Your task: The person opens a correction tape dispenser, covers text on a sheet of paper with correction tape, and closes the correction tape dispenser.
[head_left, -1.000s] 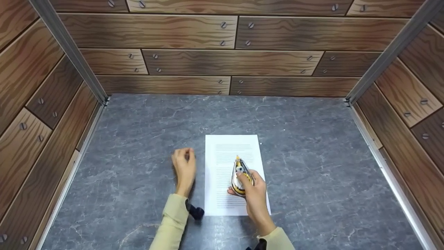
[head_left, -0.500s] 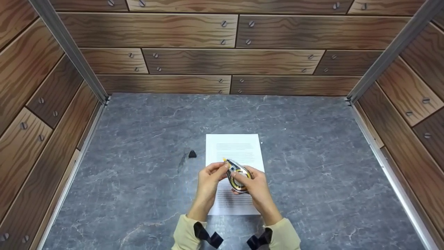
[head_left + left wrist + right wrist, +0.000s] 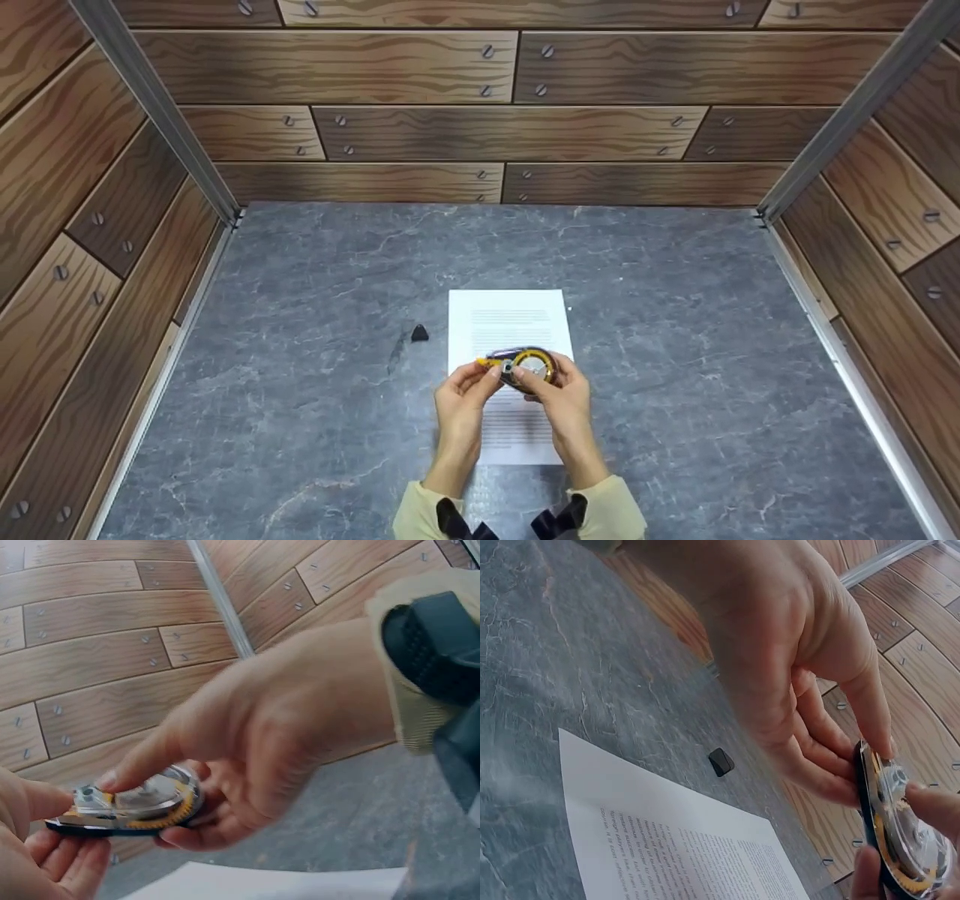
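A correction tape [image 3: 534, 364] with a clear case and yellow gear is held between both hands over a printed sheet of paper [image 3: 510, 300]. My left hand [image 3: 459, 409] pinches its narrow, yellow-tipped end between thumb and fingers. Its round body is gripped by my right hand [image 3: 571, 405], thumb on the top face. In the left wrist view the tape [image 3: 142, 802] lies nearly flat between the fingers of both hands. A small black cap [image 3: 420, 333] sits on the table left of the paper; it also shows in the right wrist view as a black cap [image 3: 721, 762].
The grey marble-patterned table [image 3: 315, 300] is enclosed by wood-plank-patterned walls [image 3: 420, 135] at back and sides. Metal rails [image 3: 150, 112] run along the corners. A dark smudge [image 3: 396, 351] marks the table near the cap.
My left hand leaves the black cap on the table and comes right to take the tape's narrow end. The tape turns from pointing away to pointing left.
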